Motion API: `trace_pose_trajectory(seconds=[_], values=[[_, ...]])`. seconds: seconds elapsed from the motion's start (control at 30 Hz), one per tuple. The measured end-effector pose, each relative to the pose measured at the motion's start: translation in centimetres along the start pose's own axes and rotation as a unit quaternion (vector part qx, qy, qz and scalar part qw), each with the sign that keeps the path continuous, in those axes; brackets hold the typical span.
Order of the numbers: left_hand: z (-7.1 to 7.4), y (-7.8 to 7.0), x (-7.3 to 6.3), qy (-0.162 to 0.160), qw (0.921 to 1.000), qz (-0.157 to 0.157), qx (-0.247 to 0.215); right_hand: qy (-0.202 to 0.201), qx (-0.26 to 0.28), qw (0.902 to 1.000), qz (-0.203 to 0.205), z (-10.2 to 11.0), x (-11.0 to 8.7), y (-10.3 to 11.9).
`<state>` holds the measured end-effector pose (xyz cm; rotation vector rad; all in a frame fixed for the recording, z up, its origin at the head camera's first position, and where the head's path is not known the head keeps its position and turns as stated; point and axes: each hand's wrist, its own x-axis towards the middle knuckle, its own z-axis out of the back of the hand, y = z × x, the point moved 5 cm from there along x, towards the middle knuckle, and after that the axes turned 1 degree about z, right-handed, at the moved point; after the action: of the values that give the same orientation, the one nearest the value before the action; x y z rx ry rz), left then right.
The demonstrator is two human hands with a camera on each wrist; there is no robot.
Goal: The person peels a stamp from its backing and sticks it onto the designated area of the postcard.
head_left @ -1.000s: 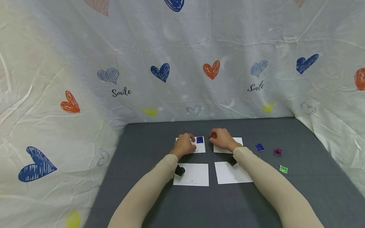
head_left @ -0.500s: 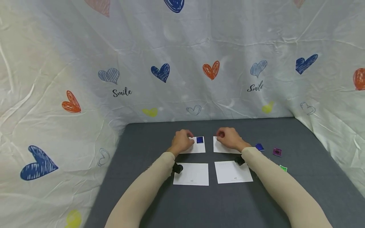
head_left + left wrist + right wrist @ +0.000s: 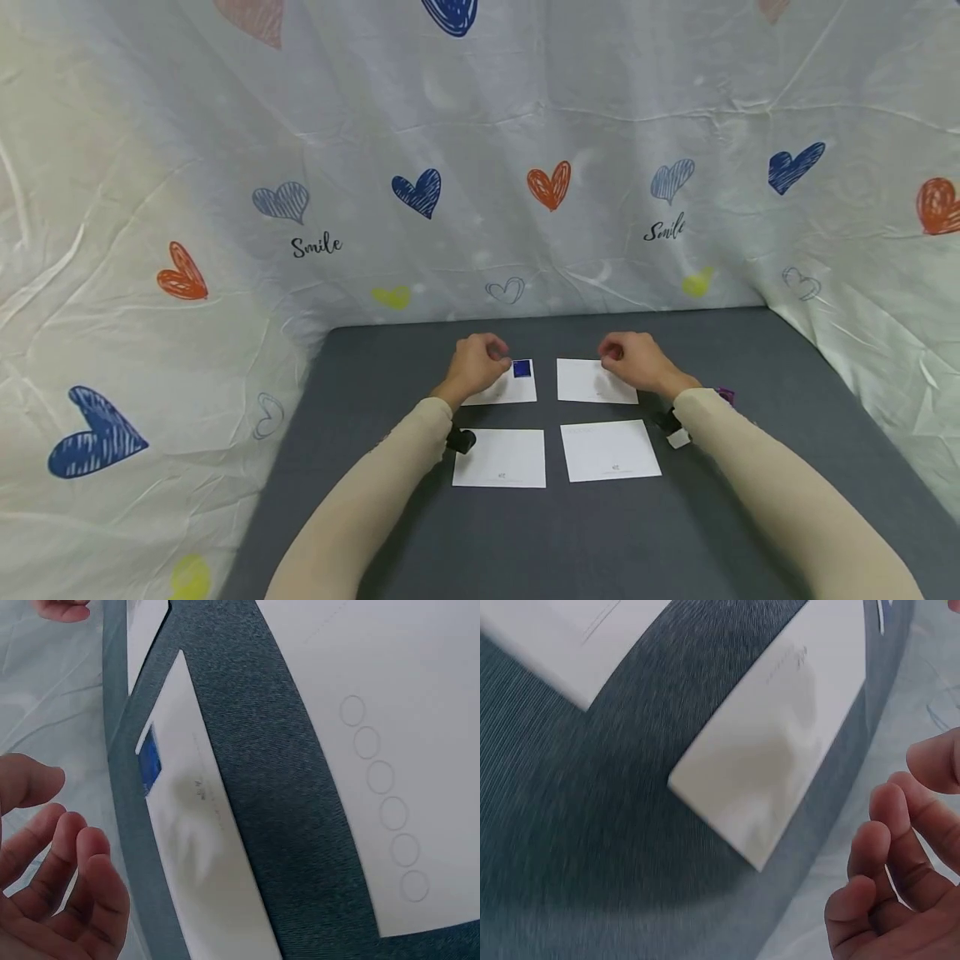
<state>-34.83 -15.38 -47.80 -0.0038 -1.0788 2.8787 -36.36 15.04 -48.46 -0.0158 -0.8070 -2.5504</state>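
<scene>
In the head view, my left hand (image 3: 478,360) hovers over the left part of the far-left white envelope (image 3: 517,390), fingers loosely curled around nothing. A small dark-blue stamp (image 3: 521,368) lies at that envelope's far right corner; the left wrist view shows the stamp (image 3: 150,761) flat against the edge. My right hand (image 3: 636,360) is above the right end of the far-right envelope (image 3: 581,379). The right wrist view shows its relaxed fingers (image 3: 889,806) holding nothing over that envelope (image 3: 772,742), which bears no stamp on the part that shows.
Nearer on the grey table (image 3: 480,533) lie a left envelope (image 3: 501,458) and a right envelope (image 3: 611,450). Printed circles run along one envelope (image 3: 435,750) in the left wrist view. A purple square (image 3: 725,395) peeks out behind the right sleeve. A heart-patterned curtain (image 3: 480,108) hangs behind.
My right hand has moved right across the far-right envelope, and my left hand has shifted slightly left. The right arm now covers the blue and green squares and most of the purple one.
</scene>
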Motion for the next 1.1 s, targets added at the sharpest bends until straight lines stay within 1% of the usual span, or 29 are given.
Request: trace_pose_trajectory(seconds=[0.1,0.23,0.43,0.6,0.77,0.97,1.1], values=[[0.2,-0.6,-0.2,0.002,0.9999,-0.016,-0.003,-0.001,-0.01,0.9999,0.006,0.8,-0.5,-0.3],[0.0,-1.3,-0.4,0.012,0.9992,-0.038,-0.01,0.001,-0.019,0.9998,0.006,1.7,-1.3,-1.0],[-0.6,-2.3,-0.8,0.029,0.998,-0.048,-0.028,0.003,-0.03,0.9995,0.001,2.7,-2.5,-1.5],[-0.9,-3.3,-1.1,0.04,0.9955,-0.073,-0.046,0.004,-0.033,0.9994,-0.007,3.4,-3.7,-1.7],[-1.3,-3.9,-1.4,0.056,0.9927,-0.09,-0.059,0.006,-0.029,0.9994,-0.02,4.1,-4.6,-2.5],[-1.9,-4.6,-1.8,0.071,0.9905,-0.107,-0.049,-0.004,-0.029,0.9994,-0.018,4.8,-5.6,-3.1],[-2.2,-5.2,-1.9,0.075,0.9887,-0.121,-0.048,-0.008,-0.04,0.9988,-0.027,5.1,-6.1,-3.6]])
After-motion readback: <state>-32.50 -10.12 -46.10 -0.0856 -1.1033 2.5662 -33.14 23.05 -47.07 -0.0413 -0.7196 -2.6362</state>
